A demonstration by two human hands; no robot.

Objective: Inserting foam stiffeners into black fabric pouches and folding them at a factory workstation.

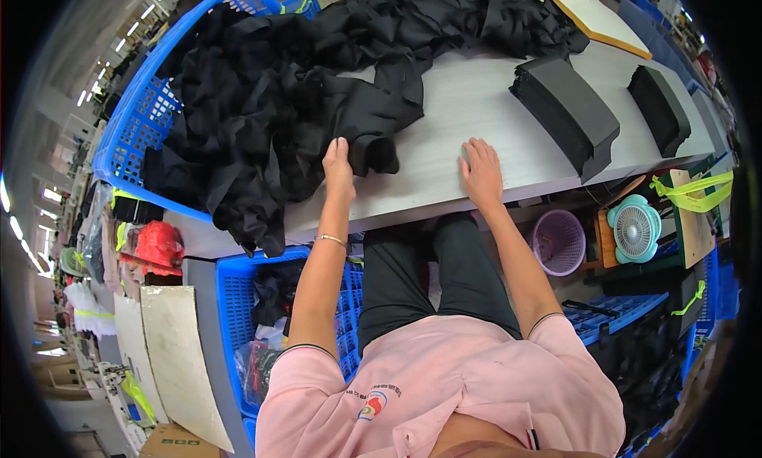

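— Which step are we at?

— By our reading, we are drawing 1 piece out of the pile of black fabric [270, 85] that spreads over the left half of the worktable [476, 101]. Our left hand [339, 163] lies open, fingers stretched, on the near fringe of that pile, close to the table's front edge. It presses the cloth; it grips nothing.

— And the right?

— Our right hand [480, 168] rests flat and open on bare tabletop near the front edge, well apart from the pile and holding nothing.

— What does the next move call for?

— We judge it needs a pinch on 1 loose edge, so a single piece comes free of the tangle, and then clear surface between our hands to spread it.

— Containers?

— A blue plastic basket [139, 117] sits at the table's left end, with the black fabric spilling from it onto the table. A second blue crate [238, 299] stands below the front edge, holding dark cloth and bagged items. Under the right side, a purple basket [558, 242] looks empty as far as we can see.

— Anything finished?

— 2 neat stacks of folded black pieces [567, 109] lie toward the table's right end.
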